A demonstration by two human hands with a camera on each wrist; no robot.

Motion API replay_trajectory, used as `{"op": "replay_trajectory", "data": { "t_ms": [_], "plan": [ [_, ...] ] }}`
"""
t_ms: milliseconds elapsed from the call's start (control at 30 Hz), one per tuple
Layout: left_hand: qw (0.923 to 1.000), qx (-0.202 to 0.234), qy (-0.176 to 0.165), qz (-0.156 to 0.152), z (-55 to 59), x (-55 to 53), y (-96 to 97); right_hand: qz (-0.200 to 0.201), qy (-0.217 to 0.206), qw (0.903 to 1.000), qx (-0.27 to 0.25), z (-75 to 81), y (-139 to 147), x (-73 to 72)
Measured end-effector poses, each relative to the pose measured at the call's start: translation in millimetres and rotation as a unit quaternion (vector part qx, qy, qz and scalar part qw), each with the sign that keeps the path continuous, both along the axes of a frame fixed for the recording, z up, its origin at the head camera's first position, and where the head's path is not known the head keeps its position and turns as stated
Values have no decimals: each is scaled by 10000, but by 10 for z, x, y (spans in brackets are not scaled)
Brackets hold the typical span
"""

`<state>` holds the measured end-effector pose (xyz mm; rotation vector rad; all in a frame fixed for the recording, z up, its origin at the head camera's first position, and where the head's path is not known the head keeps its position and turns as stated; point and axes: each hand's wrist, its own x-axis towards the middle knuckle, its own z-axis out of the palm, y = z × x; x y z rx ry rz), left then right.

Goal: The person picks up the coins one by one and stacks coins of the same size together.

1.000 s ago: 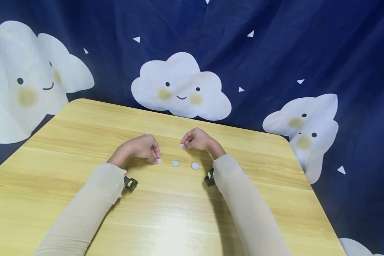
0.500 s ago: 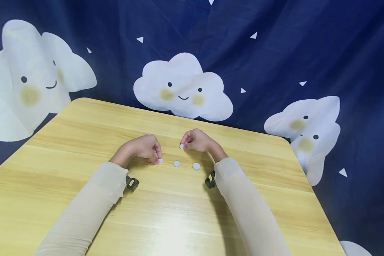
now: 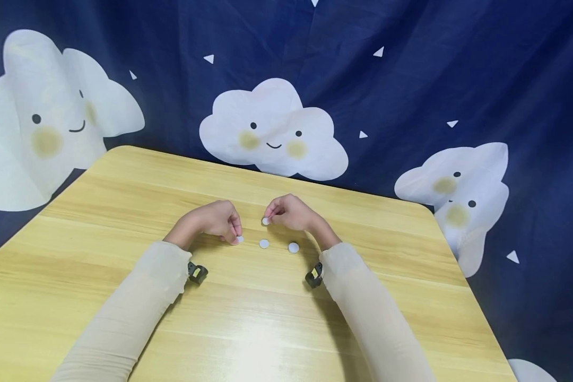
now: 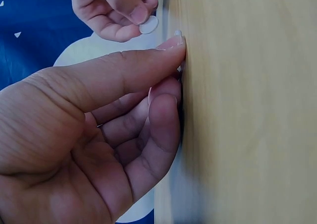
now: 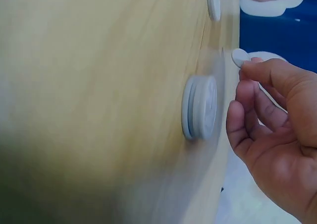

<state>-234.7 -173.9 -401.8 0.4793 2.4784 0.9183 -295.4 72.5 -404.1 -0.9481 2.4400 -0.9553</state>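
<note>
My left hand (image 3: 215,220) is low over the table, its thumb and fingertips pinching a small white disc (image 3: 240,239) at the tabletop. In the left wrist view only the edge of that disc shows past the thumb tip. Farther back, my right hand (image 3: 291,212) holds another white disc (image 5: 241,58) between thumb and fingers, raised above the wood. Between and in front of the hands lie a thin white disc (image 3: 264,244) and, to its right, a thicker white piece (image 3: 293,248). The right wrist view shows this thicker piece as stacked discs (image 5: 200,107).
The light wooden table (image 3: 262,297) runs back to a dark blue curtain (image 3: 353,32) printed with smiling clouds. A small black camera (image 3: 197,274) sits at the left wrist and another black camera (image 3: 314,275) at the right, both low over the tabletop.
My right hand has shifted slightly left and toward me with its disc. The left hand stays at its disc, and the discs on the table lie as before.
</note>
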Motion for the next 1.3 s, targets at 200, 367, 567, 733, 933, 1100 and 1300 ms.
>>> {"op": "replay_trajectory", "data": {
  "t_ms": [200, 367, 567, 733, 933, 1100, 1300],
  "plan": [
    [10000, 15, -40, 9, 3, 0, -4, -42, -206, 9995, -236, -9, -53, 89],
    [10000, 9, -47, -13, 14, 1, -4, 15, -329, 9986, -409, -30, -106, 159],
    [10000, -23, -34, -34, 25, -1, -2, 108, -477, 9978, -444, -35, -175, 237],
    [9999, -100, 17, -66, 36, 0, -3, 284, -404, 9984, -270, -35, -254, 290],
    [9999, -112, 77, -96, 25, -10, -2, 371, -512, 9977, -231, -43, -348, 346],
    [9999, -85, 70, -111, 29, -12, 0, 332, -599, 9974, -203, -31, -403, 380],
    [9998, -55, 73, -150, 5, -15, -9, 282, -579, 9979, -115, -34, -447, 402]
  ]
}}
